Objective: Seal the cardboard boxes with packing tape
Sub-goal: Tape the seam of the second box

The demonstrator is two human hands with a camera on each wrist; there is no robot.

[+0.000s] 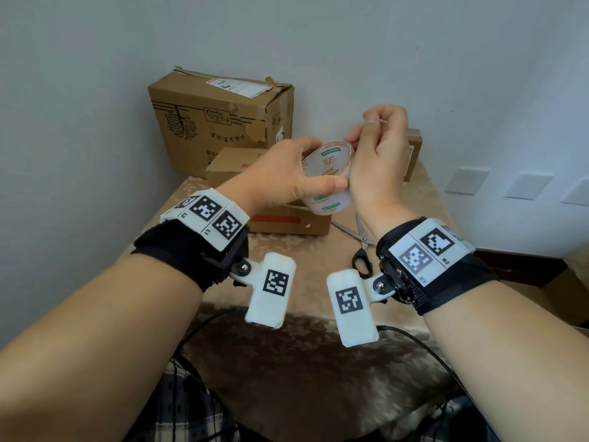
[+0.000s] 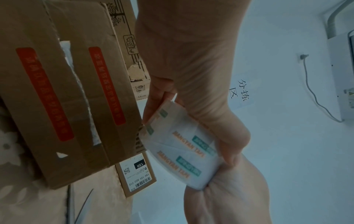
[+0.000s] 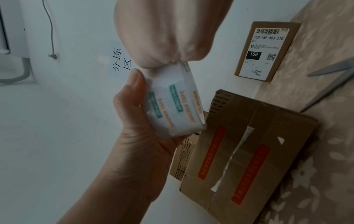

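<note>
My left hand (image 1: 323, 164) grips a clear packing tape roll (image 1: 325, 177) with green and orange print, thumb on the near side and fingers on the far rim. It hangs above a flat cardboard box (image 1: 287, 223) with red stripes. My right hand (image 1: 360, 129) pinches at the roll's upper rim with curled fingers. In the left wrist view the tape roll (image 2: 182, 151) sits between both hands beside the flat box (image 2: 57, 91), whose centre seam gapes and shows white inside. The right wrist view shows the tape roll (image 3: 172, 103) and the flat box (image 3: 249, 151) below it.
A large worn cardboard box (image 1: 220, 122) stands at the back against the wall. A small labelled box (image 1: 414, 154) lies at the back right. Scissors (image 1: 360, 240) lie on the patterned tablecloth (image 1: 302, 330) to the right of the flat box. Cables trail near the front edge.
</note>
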